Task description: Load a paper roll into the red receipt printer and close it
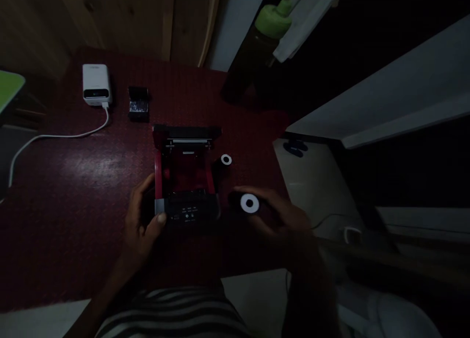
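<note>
One red-and-black device, lid raised, resting on a red table; left hand, at the device's near left corner, thumb on the front panel, fingers curled along the side; one white-ended roll, right of the device, apparently pinched between thumb and fingers of the right hand, the light being poor; a second roll, just beside the device's right wall; one black piece, beyond its far left corner
</note>
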Motion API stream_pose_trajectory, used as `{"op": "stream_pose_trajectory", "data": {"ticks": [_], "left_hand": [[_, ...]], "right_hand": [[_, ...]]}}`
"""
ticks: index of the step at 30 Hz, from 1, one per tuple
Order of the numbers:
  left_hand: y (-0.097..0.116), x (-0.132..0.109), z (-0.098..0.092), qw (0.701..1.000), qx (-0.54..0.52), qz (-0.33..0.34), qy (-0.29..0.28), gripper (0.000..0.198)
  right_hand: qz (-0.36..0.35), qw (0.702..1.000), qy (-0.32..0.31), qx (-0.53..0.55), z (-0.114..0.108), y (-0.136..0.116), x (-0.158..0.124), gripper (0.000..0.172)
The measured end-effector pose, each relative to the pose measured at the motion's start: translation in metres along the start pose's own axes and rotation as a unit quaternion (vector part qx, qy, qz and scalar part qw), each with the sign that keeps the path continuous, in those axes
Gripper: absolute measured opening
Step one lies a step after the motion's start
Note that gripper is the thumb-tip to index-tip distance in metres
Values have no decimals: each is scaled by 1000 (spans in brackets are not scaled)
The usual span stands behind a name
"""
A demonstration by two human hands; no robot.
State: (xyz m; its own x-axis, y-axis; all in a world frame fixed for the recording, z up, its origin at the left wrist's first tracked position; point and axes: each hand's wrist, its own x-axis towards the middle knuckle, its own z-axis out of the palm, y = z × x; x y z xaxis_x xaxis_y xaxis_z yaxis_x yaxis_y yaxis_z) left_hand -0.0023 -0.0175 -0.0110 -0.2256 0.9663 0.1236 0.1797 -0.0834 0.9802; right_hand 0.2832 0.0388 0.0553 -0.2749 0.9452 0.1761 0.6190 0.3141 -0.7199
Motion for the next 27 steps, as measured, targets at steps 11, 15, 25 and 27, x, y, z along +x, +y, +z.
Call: {"op": "stream_pose_trajectory", "data": {"ticks": [11, 15, 25, 27], "left_hand": [[1, -1, -2, 1000, -2, 12, -20, 67], [0, -2, -3, 1000, -1, 22, -18, 66], [-5, -2, -1, 1000, -5, 20, -20, 68], [-3, -3, -3, 1000, -12, 11, -14, 67]], "right_hand": [[-136, 899, -235, -343, 65, -92, 102, 34], [-74, 895, -283, -336, 74, -93, 114, 35], [-126, 947, -241, -172, 67, -56, 107, 52], [-171, 950, -239, -100, 54, -54, 100, 60]]}}
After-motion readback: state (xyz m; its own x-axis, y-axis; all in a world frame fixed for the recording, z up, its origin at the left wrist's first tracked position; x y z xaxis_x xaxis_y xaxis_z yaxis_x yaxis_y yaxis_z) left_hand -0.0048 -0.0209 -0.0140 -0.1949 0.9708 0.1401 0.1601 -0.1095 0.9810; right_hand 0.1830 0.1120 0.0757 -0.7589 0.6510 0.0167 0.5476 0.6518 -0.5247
